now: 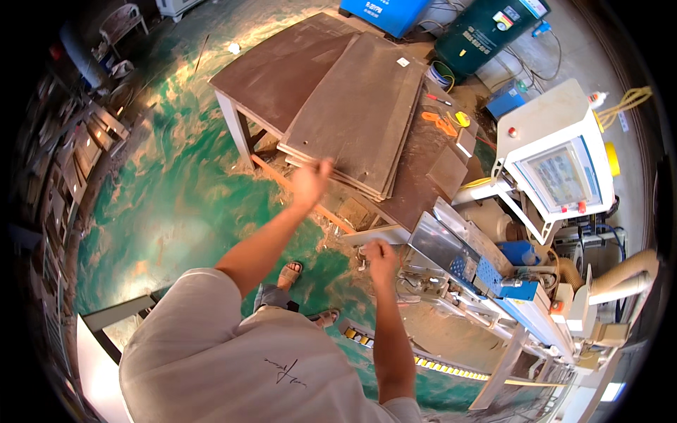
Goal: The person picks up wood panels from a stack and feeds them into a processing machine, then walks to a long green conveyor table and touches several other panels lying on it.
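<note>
My left hand (310,185) is raised in front of the near corner of a stack of brown boards (360,106), its fingers loosely curled and slightly blurred. I see nothing in it, and whether it touches the boards is unclear. My right hand (381,259) is closed in a loose fist, with nothing visible in it. It hangs just in front of a table's pale front edge (377,235), beside the metal end of a machine (444,247). The boards lie flat on the brown tabletop (271,77), their edges slightly uneven.
An orange tool (438,123), a yellow tape measure (462,118) and a red marker (438,99) lie right of the stack. A white control panel (557,173) stands at right above the machine. A dark green tank (486,35) is behind. Scrap boards (84,151) lean at far left. Sawdust streaks the green floor (176,204).
</note>
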Demonstrator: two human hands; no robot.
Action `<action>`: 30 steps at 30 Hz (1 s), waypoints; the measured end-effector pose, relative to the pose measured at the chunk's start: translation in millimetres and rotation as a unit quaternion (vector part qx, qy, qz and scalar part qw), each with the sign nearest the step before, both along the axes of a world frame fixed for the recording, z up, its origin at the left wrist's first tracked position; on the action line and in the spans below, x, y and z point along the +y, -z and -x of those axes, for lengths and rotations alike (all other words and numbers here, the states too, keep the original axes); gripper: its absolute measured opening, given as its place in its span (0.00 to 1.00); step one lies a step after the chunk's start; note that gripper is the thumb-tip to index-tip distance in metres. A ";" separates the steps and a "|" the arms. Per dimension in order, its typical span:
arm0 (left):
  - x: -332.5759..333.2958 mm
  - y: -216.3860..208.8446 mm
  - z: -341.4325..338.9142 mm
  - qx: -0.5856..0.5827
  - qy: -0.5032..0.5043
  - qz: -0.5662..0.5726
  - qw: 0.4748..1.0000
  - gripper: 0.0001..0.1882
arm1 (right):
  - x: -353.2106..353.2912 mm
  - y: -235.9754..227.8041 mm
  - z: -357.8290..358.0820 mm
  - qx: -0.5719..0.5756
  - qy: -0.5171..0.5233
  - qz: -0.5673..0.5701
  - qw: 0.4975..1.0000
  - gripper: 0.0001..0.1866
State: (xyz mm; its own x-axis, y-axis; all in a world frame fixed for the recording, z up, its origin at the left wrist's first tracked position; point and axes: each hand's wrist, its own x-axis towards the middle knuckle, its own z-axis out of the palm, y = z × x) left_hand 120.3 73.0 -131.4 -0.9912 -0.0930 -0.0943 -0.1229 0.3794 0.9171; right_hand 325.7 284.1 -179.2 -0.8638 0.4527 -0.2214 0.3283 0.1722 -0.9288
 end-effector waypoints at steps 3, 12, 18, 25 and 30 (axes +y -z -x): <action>-53.5 -8.5 38.8 0.201 -0.068 0.188 0.959 0.22 | -0.8 -23.5 52.8 0.105 0.011 -0.124 0.987 0.16; -73.1 15.0 77.0 0.151 -0.019 0.223 0.963 0.27 | -46.3 -49.4 149.3 -0.055 0.013 -0.237 0.970 0.32; -50.4 6.2 -60.9 0.116 0.083 0.120 0.983 0.25 | 6.8 -41.4 47.9 0.008 0.089 -0.193 0.977 0.21; -63.6 25.8 -227.6 -0.243 0.174 -0.360 0.884 0.24 | 66.7 -12.7 -138.9 0.013 0.361 0.379 0.852 0.28; -58.0 18.6 -112.3 -0.265 0.110 -0.319 0.903 0.33 | 91.2 -13.7 -213.2 0.050 0.380 0.356 0.852 0.27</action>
State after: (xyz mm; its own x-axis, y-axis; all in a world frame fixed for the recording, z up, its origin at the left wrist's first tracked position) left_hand 232.6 15.1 -150.0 -0.7786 0.3420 -0.5261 -0.5951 -0.1364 0.7920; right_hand 538.9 375.3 -165.5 -0.4109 0.6715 -0.6167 0.0061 -0.6744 -0.7384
